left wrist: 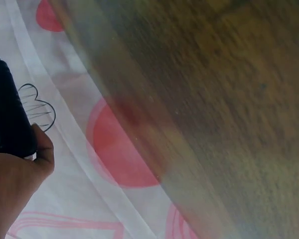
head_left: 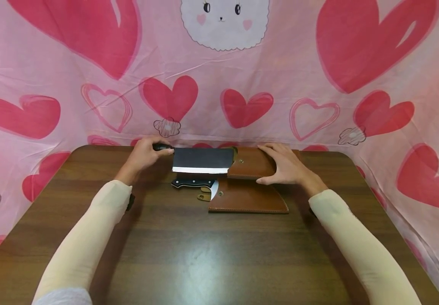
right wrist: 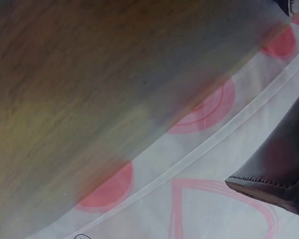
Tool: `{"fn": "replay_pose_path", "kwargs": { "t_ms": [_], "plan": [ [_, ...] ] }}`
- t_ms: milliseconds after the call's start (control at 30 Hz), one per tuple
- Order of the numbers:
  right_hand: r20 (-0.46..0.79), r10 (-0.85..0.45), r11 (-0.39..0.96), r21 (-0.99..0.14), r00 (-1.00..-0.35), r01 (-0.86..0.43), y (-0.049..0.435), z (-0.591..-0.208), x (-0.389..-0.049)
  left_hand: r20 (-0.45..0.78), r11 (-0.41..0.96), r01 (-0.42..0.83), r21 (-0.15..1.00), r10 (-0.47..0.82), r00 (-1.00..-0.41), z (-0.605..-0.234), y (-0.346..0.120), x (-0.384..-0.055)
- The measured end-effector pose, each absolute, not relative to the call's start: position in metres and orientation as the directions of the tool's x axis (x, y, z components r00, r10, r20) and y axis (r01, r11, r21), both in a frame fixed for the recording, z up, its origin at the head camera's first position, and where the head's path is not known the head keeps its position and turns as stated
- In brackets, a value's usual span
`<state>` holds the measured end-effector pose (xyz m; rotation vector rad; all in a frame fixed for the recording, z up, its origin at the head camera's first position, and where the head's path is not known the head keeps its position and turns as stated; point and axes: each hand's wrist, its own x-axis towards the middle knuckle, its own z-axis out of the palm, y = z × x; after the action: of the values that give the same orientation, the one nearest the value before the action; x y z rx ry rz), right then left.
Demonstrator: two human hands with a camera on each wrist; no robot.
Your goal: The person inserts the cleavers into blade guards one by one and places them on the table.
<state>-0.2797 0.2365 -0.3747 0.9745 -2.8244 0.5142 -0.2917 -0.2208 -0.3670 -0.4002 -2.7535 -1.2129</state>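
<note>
The left hand (head_left: 144, 152) pinches the cleaver (head_left: 200, 158) by its handle (head_left: 160, 147); the right hand (head_left: 287, 164) grips the leather sheath (head_left: 251, 164), seemingly for alignment. The blade's end appears inside, over the desk (head_left: 204, 250).

Here's the dark wood-grained worktop (head_left: 151, 254) spreading wide, its far corners rounding off, a pale glare (head_left: 198, 258) shining in its front half! Toward the far edge, a black-handled knife (head_left: 192, 182) is lying, its three-riveted handle pointing at the left edge; a brown stitched sheath (head_left: 250, 199) is covering its blade past a bright sliver, and a small tab (head_left: 203, 197) is poking out leftward. Beyond the far edge, a pink cloth (head_left: 212, 67) is hanging, wrapping past the left and right edges too, with red hearts (head_left: 170, 97) crowding it, a fluffy white face (head_left: 223, 31) peeking in up top!
</note>
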Motion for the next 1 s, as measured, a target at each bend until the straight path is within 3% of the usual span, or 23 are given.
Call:
{"fn": "replay_pose_path", "kwargs": {
  "t_ms": [367,700,1000],
  "plan": [
    [0.226,-0.571,0.724,-0.314,-0.789,-0.614,0.2344,-0.3751,-0.2748,0.192,0.510,0.235,0.827,0.137,-0.972,-0.3671,-0.2254,-0.2886],
    [0.230,-0.575,0.718,-0.319,-0.785,-0.619,0.2297,-0.3722,-0.2731,0.158,0.513,0.209,0.833,0.141,-0.977,-0.3666,-0.2230,-0.2888],
    [0.233,-0.572,0.716,-0.325,-0.786,-0.618,0.2283,-0.3736,-0.2708,0.215,0.522,0.271,0.809,0.167,-0.962,-0.3691,-0.2197,-0.2889]
  ]
}}
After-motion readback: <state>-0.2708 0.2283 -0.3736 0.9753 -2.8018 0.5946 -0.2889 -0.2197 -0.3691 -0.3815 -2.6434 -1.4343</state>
